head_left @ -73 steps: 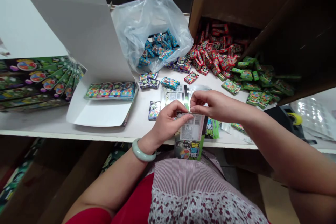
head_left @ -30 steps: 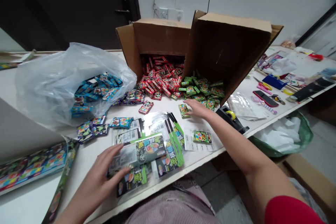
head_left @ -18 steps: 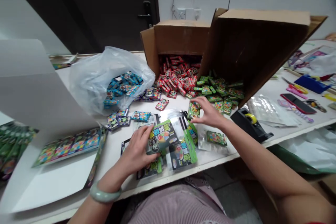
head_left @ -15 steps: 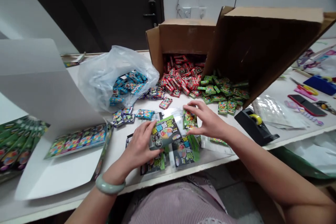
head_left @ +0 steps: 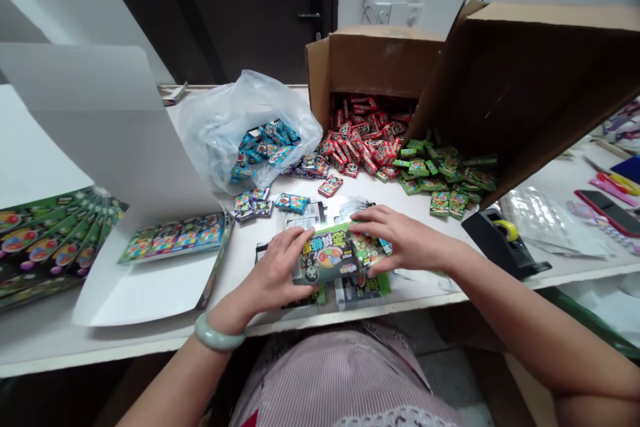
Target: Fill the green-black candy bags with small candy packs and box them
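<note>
My left hand (head_left: 270,273) grips a black-and-green printed packet (head_left: 325,255) by its left end, and a pale green bangle (head_left: 219,337) sits on that wrist. My right hand (head_left: 407,240) comes in from the right, its fingers over the packet's far edge. Under those fingers lies a small green candy box (head_left: 369,251), partly hidden. More printed packets (head_left: 363,288) lie flat on the table beneath both hands, and their lower parts show past the held packet.
A white carton (head_left: 150,273) with colourful strips stands open at left. Behind the hands are a plastic bag (head_left: 215,140) of blue boxes and a cardboard box (head_left: 380,57) spilling red and green boxes. A black tape dispenser (head_left: 500,243) sits at right.
My view has swung slightly left. My right hand has brought the small green box left to the packet, and both hands are now closer together. The left hand still holds the packet.
</note>
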The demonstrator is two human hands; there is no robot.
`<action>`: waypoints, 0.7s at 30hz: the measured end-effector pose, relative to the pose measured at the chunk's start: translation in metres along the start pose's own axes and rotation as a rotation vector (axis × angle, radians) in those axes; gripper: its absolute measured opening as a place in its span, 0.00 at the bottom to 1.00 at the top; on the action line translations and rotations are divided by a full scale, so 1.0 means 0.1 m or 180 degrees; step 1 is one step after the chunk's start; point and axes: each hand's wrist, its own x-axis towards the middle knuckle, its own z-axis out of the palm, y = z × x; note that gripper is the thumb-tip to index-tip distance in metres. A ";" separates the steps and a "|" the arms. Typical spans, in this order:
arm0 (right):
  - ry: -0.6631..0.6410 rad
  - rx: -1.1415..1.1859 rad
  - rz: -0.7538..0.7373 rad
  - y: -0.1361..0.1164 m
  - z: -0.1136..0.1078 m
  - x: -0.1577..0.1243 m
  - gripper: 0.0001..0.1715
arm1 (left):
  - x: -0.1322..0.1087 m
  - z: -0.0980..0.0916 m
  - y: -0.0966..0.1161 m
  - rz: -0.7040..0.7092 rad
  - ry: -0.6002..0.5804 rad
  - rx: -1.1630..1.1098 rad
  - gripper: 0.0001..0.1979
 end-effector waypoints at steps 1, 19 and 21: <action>0.0023 -0.0071 0.0094 -0.01 0.00 0.02 0.40 | 0.01 0.02 0.02 0.0015 -0.0007 -0.0085 0.48; 0.0945 0.2457 0.1350 -0.18 0.63 0.28 0.19 | -0.15 0.24 -0.04 -0.0386 0.0237 0.0195 0.46; 0.0849 0.2771 0.1277 -0.18 0.73 0.35 0.21 | -0.15 0.25 -0.05 -0.0420 0.0287 0.0141 0.45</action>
